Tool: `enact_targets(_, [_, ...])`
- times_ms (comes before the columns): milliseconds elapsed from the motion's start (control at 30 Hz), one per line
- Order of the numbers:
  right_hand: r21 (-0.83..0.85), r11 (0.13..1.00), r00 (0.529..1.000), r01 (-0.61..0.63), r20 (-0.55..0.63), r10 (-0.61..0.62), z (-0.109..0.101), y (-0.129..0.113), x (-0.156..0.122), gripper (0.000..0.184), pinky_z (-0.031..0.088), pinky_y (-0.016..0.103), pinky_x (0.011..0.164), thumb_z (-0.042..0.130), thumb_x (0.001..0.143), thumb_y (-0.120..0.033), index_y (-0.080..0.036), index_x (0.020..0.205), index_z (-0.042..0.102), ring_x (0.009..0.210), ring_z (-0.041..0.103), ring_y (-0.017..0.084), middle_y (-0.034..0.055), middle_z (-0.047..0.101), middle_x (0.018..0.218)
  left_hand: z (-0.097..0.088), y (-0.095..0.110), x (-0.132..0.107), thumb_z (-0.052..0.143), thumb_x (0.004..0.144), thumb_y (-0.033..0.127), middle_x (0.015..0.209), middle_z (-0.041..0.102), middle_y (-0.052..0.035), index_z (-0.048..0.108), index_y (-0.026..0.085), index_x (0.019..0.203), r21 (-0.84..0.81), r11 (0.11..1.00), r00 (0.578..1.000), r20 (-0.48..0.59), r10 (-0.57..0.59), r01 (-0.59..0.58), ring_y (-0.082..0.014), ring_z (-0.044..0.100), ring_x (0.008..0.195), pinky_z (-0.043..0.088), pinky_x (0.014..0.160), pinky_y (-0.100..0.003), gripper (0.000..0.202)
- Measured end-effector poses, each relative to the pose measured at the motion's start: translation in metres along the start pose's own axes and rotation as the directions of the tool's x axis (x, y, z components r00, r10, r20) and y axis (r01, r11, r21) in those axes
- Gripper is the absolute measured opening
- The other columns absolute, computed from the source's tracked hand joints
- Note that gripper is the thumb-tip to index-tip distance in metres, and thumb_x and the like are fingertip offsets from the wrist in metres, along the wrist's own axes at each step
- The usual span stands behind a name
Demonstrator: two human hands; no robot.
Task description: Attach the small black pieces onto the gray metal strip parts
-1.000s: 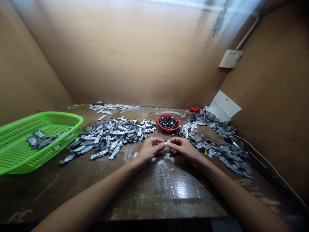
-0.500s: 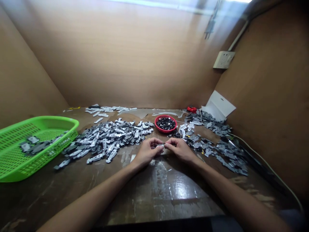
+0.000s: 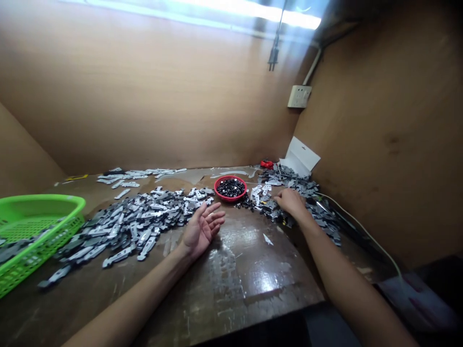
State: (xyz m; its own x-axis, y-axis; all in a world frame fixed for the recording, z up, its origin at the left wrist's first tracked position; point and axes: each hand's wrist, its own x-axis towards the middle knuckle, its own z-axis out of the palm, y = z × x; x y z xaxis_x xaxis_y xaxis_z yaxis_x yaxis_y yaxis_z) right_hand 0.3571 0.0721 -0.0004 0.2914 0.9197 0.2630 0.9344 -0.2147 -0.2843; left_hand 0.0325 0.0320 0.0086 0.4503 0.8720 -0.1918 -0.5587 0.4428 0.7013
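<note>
My left hand point(image 3: 202, 229) lies palm up with its fingers apart and holds nothing. Beside it, to the left, spreads a large pile of white and grey flat plastic parts point(image 3: 133, 229), some with black pieces on them. At the right, my right hand point(image 3: 291, 201) reaches into the loose grey plastic parts point(image 3: 327, 222). Its fingers are curled down, and whatever is between them is hidden. Between the hands and farther back stands a small red basket point(image 3: 231, 199) filled with small shiny black parts point(image 3: 231, 187).
A green perforated basket point(image 3: 77, 212) with grey parts inside stands at the left. White parts point(image 3: 126, 184) lie at the back. A folded white card point(image 3: 300, 154) leans near the right wall. A pale cable point(image 3: 365, 226) runs along the right side, and a plug point(image 3: 273, 57) hangs above.
My hands have parted. The left has moved left and opened palm up; the right has gone to the grey parts on the right. The small piece between them has left view. The camera has turned right.
</note>
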Motion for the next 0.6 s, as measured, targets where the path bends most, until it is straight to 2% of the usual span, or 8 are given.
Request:
enact_targets(67, [0.007,1.000,1.000,0.010,0.020,-0.010,-0.001,-0.001,-0.001,0.015,0.039,0.030,0.064,0.060,0.071,-0.030,-0.020,0.069,0.071,0.074,0.061,0.024,0.0109,0.067,0.073,0.001,-0.004,-0.001,0.050,0.083,0.040,0.083,0.064,-0.0063,0.055,0.015,0.113,0.080,0.997,1.000,0.017,0.001,-0.002,-0.0094,0.062,0.065,0.051,0.057,-0.017,0.040])
enact_targets(133, [0.025,0.999,0.999,0.034,0.027,-0.034,-0.006,-0.008,-0.002,0.016,0.040,0.029,0.064,0.058,0.073,-0.031,-0.021,0.074,0.070,0.075,0.061,0.023,0.0094,0.068,0.075,0.002,-0.007,-0.002,0.053,0.081,0.039,0.079,0.063,-0.0050,0.056,0.015,0.111,0.170,0.985,1.000,0.018,0.005,-0.008,-0.0092,0.062,0.063,0.050,0.056,-0.017,0.038])
enact_targets(233, [0.153,0.969,0.981,0.192,-0.045,-0.188,-0.019,-0.026,-0.007,0.016,0.041,0.028,0.070,0.055,0.078,-0.030,-0.021,0.085,0.066,0.079,0.060,0.020,0.0061,0.067,0.083,0.002,-0.010,0.000,0.058,0.077,0.038,0.081,0.063,-0.0059,0.056,0.015,0.108,0.353,0.935,0.999,0.003,0.034,-0.033,-0.0107,0.062,0.064,0.049,0.055,-0.019,0.039])
enact_targets(333, [0.342,0.825,0.893,0.450,-0.203,-0.402,-0.031,-0.050,-0.023,0.016,0.041,0.030,0.076,0.051,0.083,-0.028,-0.021,0.090,0.063,0.084,0.058,0.019,0.0062,0.065,0.091,0.003,-0.014,0.002,0.064,0.073,0.037,0.083,0.063,-0.0073,0.057,0.014,0.105,0.544,0.833,0.991,-0.018,0.132,-0.101,-0.0125,0.063,0.065,0.050,0.055,-0.020,0.040])
enact_targets(400, [0.452,0.701,0.832,0.551,-0.243,-0.498,-0.034,-0.067,-0.039,0.017,0.040,0.032,0.080,0.051,0.084,-0.028,-0.021,0.092,0.063,0.088,0.056,0.021,0.0076,0.063,0.093,0.005,-0.015,0.000,0.066,0.070,0.035,0.084,0.063,-0.0075,0.057,0.014,0.104,0.656,0.732,0.970,0.005,0.242,-0.186,-0.0136,0.063,0.067,0.050,0.057,-0.022,0.041])
enact_targets(500, [0.588,0.535,0.749,0.607,-0.198,-0.632,-0.027,-0.092,-0.064,0.017,0.041,0.033,0.080,0.052,0.084,-0.027,-0.022,0.094,0.064,0.089,0.055,0.020,0.0073,0.061,0.094,0.012,-0.017,-0.007,0.067,0.069,0.031,0.088,0.063,-0.0073,0.058,0.016,0.108,0.778,0.541,0.921,0.119,0.372,-0.319,-0.0144,0.061,0.073,0.049,0.061,-0.023,0.043])
enact_targets(567, [0.659,0.457,0.698,0.597,-0.146,-0.701,-0.019,-0.104,-0.078,0.018,0.043,0.031,0.077,0.052,0.083,-0.028,-0.023,0.096,0.064,0.086,0.056,0.019,0.0065,0.061,0.093,0.015,-0.018,-0.011,0.065,0.070,0.029,0.087,0.064,-0.0065,0.060,0.018,0.106,0.816,0.440,0.902,0.212,0.377,-0.375,-0.0146,0.060,0.074,0.048,0.062,-0.022,0.037])
enact_targets(600, [0.690,0.437,0.690,0.577,-0.124,-0.713,-0.015,-0.109,-0.083,0.019,0.043,0.031,0.077,0.053,0.083,-0.028,-0.023,0.098,0.064,0.085,0.056,0.018,0.0062,0.061,0.093,0.015,-0.019,-0.011,0.064,0.071,0.029,0.086,0.064,-0.0062,0.062,0.017,0.103,0.821,0.419,0.900,0.239,0.364,-0.388,-0.0149,0.060,0.075,0.047,0.062,-0.022,0.033])
